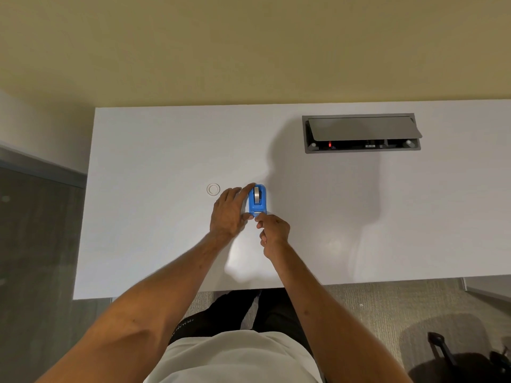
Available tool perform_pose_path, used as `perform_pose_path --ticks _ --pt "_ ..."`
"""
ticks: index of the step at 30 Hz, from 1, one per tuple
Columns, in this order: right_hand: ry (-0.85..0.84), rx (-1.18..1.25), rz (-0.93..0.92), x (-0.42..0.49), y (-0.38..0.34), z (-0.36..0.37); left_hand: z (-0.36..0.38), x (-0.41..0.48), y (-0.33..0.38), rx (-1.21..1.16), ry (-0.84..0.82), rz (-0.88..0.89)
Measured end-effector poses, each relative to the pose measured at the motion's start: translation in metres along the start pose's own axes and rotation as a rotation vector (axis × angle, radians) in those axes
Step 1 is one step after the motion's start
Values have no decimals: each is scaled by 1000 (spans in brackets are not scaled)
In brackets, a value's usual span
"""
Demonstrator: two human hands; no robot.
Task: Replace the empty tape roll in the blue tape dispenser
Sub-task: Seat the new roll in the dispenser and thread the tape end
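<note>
Blue tape dispenser (257,200) standing on the white tabletop (154,150), lengthwise toward the person, with a tape roll (257,194) seated on edge in its far half and the cutter end nearest the body. Left hand (229,212) cupped against the dispenser's left side, index finger stretched up along the far corner, thumb pressing at the near left corner, so gripping the dispenser and steadying it. Right hand (273,229) just below the dispenser's cutter end, thumb and forefinger pinched together right at the edge of the blue body; too small to tell whether a tape end sits between them. Other fingers of that hand curled in. Clear empty tape roll (213,189) lying flat on the tabletop to the left of the dispenser, just beyond the left hand's knuckles, apart from it. Grey cable box (362,133) recessed in the tabletop well beyond and to the right of the dispenser, its lid tipped open, a small red light inside. Shadow of head and arms falling across the tabletop to the right of the dispenser.
</note>
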State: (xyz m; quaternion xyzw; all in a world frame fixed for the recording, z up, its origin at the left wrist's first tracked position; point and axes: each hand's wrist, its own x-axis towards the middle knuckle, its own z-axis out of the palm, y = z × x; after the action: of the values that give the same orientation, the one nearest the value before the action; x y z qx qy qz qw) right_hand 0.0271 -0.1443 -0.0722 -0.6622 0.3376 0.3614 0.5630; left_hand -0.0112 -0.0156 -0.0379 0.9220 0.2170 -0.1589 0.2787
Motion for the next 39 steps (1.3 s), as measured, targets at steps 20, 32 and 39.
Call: perform_pose_path --ticks 20,32,39 --pt "29 -81 -63 9 8 -1 8 4 -6 -29 9 -7" --pt "56 -41 -139 7 11 8 7 3 -5 25 -12 16" --pt "47 -405 -263 4 4 -3 14 -3 -6 63 -4 34"
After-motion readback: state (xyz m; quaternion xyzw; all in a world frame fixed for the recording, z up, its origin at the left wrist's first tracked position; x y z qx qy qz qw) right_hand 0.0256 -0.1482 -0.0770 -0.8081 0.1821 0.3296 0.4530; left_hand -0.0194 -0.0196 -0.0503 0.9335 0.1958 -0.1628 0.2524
